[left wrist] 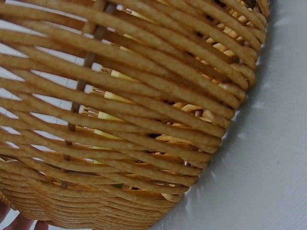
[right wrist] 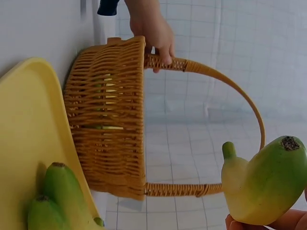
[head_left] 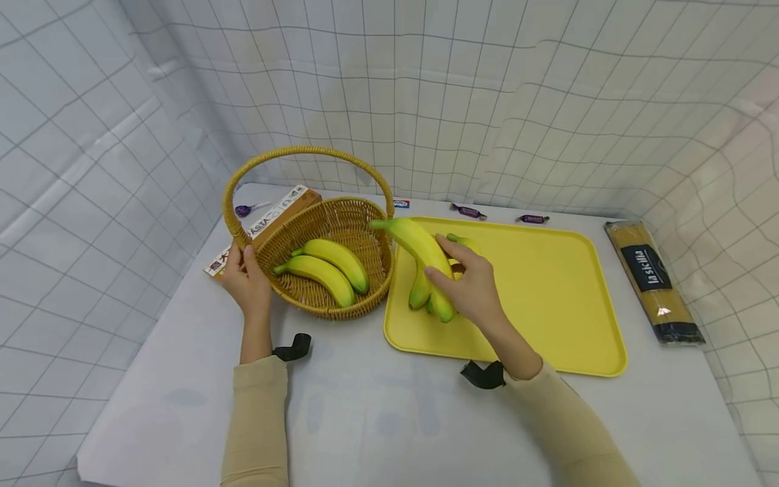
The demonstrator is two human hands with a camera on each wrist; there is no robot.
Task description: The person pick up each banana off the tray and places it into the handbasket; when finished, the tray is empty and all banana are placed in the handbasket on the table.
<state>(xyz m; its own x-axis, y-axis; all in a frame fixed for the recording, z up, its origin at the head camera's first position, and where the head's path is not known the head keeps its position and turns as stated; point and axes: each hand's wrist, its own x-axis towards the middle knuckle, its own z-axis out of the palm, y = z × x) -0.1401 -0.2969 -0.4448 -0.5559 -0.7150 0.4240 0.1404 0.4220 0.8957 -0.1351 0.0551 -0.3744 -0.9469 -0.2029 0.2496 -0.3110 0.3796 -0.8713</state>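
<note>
My left hand [head_left: 246, 274] grips the rim of a wicker basket [head_left: 328, 308] where its handle [head_left: 304, 152] joins; in the right wrist view that hand [right wrist: 154, 29] curls over the handle's base. Two yellow bananas [head_left: 328, 267] lie inside the basket. My right hand [head_left: 459, 277] holds a green-tipped banana [head_left: 416, 247] lifted above the left end of a yellow tray [head_left: 548, 284], its stem pointing toward the basket. The same banana [right wrist: 266, 187] fills the lower right of the right wrist view. More bananas [head_left: 421, 292] lie on the tray beneath it. The left wrist view shows only basket weave [left wrist: 144, 120].
A pasta box [head_left: 270, 220] lies behind the basket. A dark spaghetti pack [head_left: 654, 281] sits right of the tray. Small wrapped candies [head_left: 468, 212] dot the white table's [head_left: 377, 412] far edge. Grid-patterned cloth walls close in on three sides.
</note>
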